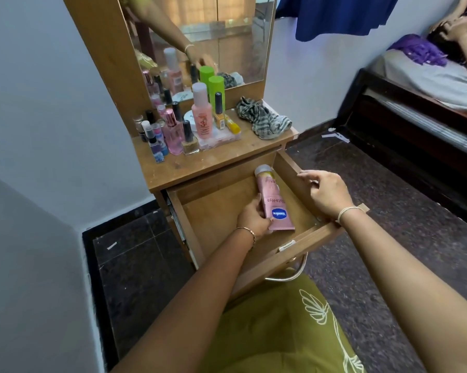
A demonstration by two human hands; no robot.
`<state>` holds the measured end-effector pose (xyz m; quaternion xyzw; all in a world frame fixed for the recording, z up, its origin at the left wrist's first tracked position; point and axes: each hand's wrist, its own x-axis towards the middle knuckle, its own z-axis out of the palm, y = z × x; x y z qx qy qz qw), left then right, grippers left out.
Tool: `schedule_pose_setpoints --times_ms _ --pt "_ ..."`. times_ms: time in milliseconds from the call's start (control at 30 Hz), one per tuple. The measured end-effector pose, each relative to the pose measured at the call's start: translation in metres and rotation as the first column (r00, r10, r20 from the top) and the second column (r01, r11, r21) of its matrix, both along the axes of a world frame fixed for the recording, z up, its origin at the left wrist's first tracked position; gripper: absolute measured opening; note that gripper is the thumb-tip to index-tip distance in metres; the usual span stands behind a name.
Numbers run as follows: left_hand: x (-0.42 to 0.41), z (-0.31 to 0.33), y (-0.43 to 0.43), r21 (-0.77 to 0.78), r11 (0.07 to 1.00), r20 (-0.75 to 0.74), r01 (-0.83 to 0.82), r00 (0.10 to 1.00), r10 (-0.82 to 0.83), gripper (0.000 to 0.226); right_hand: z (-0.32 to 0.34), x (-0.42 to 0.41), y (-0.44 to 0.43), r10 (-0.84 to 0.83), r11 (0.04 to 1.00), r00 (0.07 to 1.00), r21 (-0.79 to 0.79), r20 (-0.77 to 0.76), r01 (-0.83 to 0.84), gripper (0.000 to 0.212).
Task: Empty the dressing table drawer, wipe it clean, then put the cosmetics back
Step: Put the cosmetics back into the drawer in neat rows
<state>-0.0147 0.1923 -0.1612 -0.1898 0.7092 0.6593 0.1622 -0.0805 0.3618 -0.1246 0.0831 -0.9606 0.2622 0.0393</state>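
Both extended: left hand round tube (right hand on drawer).

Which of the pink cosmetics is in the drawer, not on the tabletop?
The pink Vaseline tube, held by the left hand inside the open drawer; the pink bottle and pink perfume stand on the tabletop.

The person's forearms are bare. A thin gold-coloured chain bracelet circles the left wrist, and a pale, cream-coloured thread band is tied around the right one. Below them shows an olive-green garment printed with white outlined leaves and curling stems.
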Motion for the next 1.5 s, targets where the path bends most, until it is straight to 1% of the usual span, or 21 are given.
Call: schedule_pose_setpoints --times_ms 133,200,367,433,467,500,567,833,1033,1133,1200,1300,1400,1500 --pt "-0.004 0.000 0.019 0.082 0.997 0.042 0.014 0.999 -0.017 0.077 0.000 0.000 0.000 -0.027 0.998 0.999 -0.058 0.029 0.029 0.039" --pt "-0.008 -0.002 0.025 0.060 0.997 0.050 0.050 0.997 -0.053 0.078 -0.001 0.000 0.001 -0.028 0.997 0.999 -0.071 0.035 0.030 0.036" --pt "-0.016 -0.008 0.034 -0.142 0.977 0.050 0.159 0.987 -0.153 0.072 0.000 -0.001 0.002 -0.014 0.998 1.000 -0.053 0.024 0.015 0.035" --pt "-0.017 -0.008 0.037 -0.252 0.946 0.021 0.203 0.979 -0.205 0.055 0.000 0.000 0.001 -0.018 0.999 1.000 -0.049 0.020 0.019 0.035" --pt "-0.018 -0.009 0.037 -0.325 0.923 0.001 0.205 0.976 -0.216 0.047 0.000 0.000 0.001 -0.017 0.999 1.000 -0.048 0.018 0.018 0.035" --pt "-0.019 -0.008 0.037 -0.395 0.898 -0.013 0.192 0.977 -0.215 0.045 0.000 0.000 0.001 -0.015 0.999 1.000 -0.050 0.016 0.016 0.035" --pt "-0.020 -0.009 0.037 -0.469 0.869 -0.041 0.158 0.979 -0.200 0.048 -0.001 0.000 0.001 -0.011 0.998 1.000 -0.054 0.017 0.012 0.035" --pt "-0.021 -0.012 0.037 -0.519 0.820 -0.012 0.241 0.957 -0.289 0.047 -0.001 -0.001 0.001 -0.020 0.998 0.999 -0.059 0.025 0.021 0.035" --pt "-0.019 -0.014 0.037 -0.519 0.812 -0.003 0.268 0.949 -0.315 0.041 -0.002 -0.002 0.000 -0.016 0.999 1.000 -0.029 0.005 0.016 0.035" --pt "-0.020 -0.012 0.033 -0.530 0.797 0.020 0.290 0.944 -0.330 0.045 -0.003 -0.002 0.000 -0.001 1.000 1.000 0.007 -0.022 0.001 0.034" --pt "-0.020 -0.008 0.029 -0.537 0.800 0.003 0.268 0.949 -0.316 0.048 -0.003 -0.002 -0.001 0.006 0.999 0.999 0.043 -0.036 -0.004 0.035" --pt "-0.019 0.000 0.019 -0.514 0.837 -0.045 0.187 0.969 -0.244 0.053 -0.003 -0.002 -0.002 0.014 0.993 0.998 0.119 -0.058 -0.007 0.038" --pt "-0.019 0.006 0.008 -0.507 0.861 -0.123 0.049 0.984 -0.128 0.062 -0.001 0.001 -0.004 0.063 0.982 0.995 0.183 -0.084 -0.047 0.040" --pt "-0.017 0.014 -0.007 -0.511 0.855 -0.223 -0.090 0.974 -0.031 0.063 0.004 0.005 -0.009 0.133 0.973 0.983 0.204 -0.125 -0.106 0.040"
